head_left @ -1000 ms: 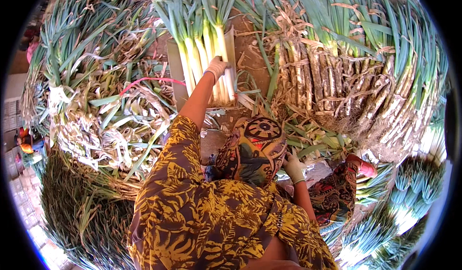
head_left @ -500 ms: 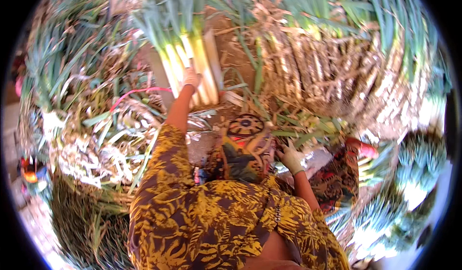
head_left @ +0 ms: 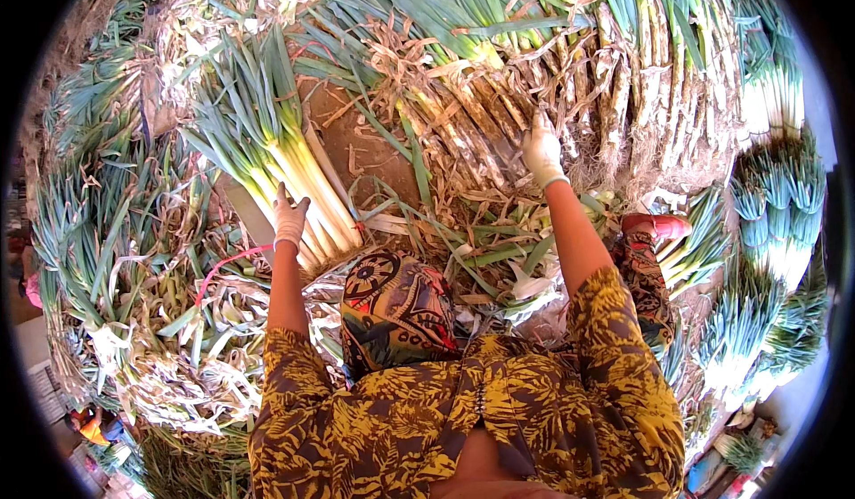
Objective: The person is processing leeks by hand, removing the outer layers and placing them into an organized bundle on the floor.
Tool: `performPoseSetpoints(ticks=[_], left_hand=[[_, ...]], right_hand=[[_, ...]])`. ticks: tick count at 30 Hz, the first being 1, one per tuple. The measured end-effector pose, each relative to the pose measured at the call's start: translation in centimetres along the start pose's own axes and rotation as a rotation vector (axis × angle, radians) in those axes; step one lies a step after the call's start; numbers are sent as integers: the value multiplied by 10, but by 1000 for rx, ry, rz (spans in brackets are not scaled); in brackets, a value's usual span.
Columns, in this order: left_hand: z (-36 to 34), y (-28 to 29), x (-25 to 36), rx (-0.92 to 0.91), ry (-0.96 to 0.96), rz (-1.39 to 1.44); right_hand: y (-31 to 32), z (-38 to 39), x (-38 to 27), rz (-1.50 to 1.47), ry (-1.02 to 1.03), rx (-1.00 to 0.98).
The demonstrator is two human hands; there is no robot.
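Note:
My left hand (head_left: 289, 218), in a pale glove with dark fingertips, is at the root end of a bundle of peeled long green onions (head_left: 303, 183). Its fingers are spread, thumb apart, over the white stalks. The bundle lies on a flat board, leaves pointing away from me. To the right, my right hand (head_left: 543, 150), also gloved, reaches to a heap of unpeeled green onions (head_left: 614, 98) with brown dry skins and soil on the stalks. Its fingers stretch forward and touch the stalks; no onion is visibly lifted in it.
Peeled-off skins and leaves (head_left: 178, 365) are heaped at the left, with more scraps (head_left: 508, 263) before my right arm. A pink-red strap (head_left: 227, 272) runs to the board. My patterned knee (head_left: 396, 308) is close by. Finished bundles (head_left: 775, 205) stand along the right.
My right hand has gone from beside my lap forward to the unpeeled onions. My left hand has drawn back toward the bundle's root end. The view has shifted rightward.

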State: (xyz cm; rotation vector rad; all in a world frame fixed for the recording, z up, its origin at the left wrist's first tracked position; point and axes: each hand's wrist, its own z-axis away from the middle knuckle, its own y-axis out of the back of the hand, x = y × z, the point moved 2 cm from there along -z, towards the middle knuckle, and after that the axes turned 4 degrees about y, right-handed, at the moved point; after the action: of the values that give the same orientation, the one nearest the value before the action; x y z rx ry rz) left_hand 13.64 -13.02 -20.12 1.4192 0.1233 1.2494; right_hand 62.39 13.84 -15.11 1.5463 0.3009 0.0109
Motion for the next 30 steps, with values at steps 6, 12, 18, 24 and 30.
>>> performPoseSetpoints(ticks=[6, 12, 18, 24, 30], left_hand=[[9, 51, 27, -85, -108, 277], [46, 86, 200, -200, -492, 260], [140, 93, 383, -360, -873, 308], [232, 51, 453, -679, -920, 602], [208, -7, 420, -585, -973, 158]], right_hand=[[8, -27, -1, 103, -208, -363], [71, 24, -4, -567, -87, -361], [114, 120, -8, -530, 122, 46], [71, 155, 15, -323, -29, 171], [86, 113, 60, -362, -137, 141]])
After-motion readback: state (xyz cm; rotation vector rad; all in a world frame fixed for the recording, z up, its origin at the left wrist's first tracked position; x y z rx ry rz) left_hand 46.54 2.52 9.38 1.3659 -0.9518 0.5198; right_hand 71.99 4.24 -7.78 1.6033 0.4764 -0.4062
